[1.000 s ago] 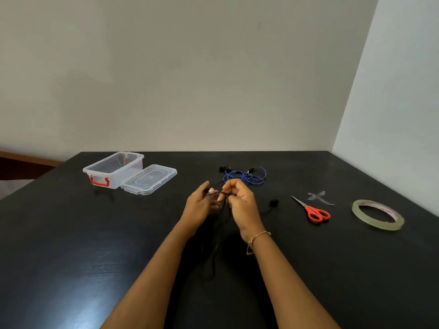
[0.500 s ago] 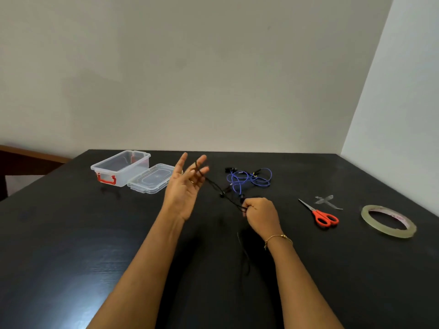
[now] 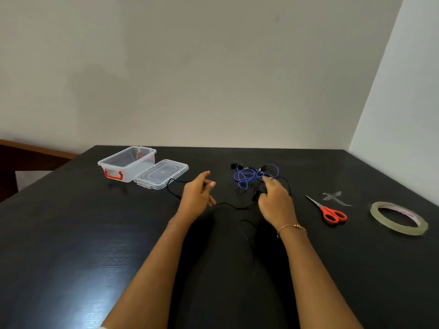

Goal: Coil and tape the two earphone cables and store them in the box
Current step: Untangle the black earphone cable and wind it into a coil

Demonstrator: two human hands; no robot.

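Observation:
The black earphone cable [image 3: 234, 206] lies stretched across the dark table [image 3: 71, 233]. One end curls toward the lid and the other runs under my right hand. My left hand [image 3: 197, 197] hovers over the cable's middle with fingers apart, and the cable passes beneath it. My right hand [image 3: 275, 205] is palm down on the cable's right part, its thumb against a black earbud [image 3: 255, 194] and its fingertips by the blue cable. That blue earphone cable [image 3: 249, 176] lies in a loose tangle just beyond. The clear box [image 3: 126, 166] with a red latch stands open at the far left.
The box's clear lid [image 3: 161, 173] lies beside it on the right. Orange-handled scissors [image 3: 329, 211], two crossed strips of clear tape [image 3: 335, 197] and a roll of clear tape [image 3: 399, 220] lie to the right. Walls close off the table's far and right sides.
Both hands held the black cable together above the table, then pulled apart. Now the cable lies spread on the table, my left hand is lower and my right hand has moved toward the blue cable.

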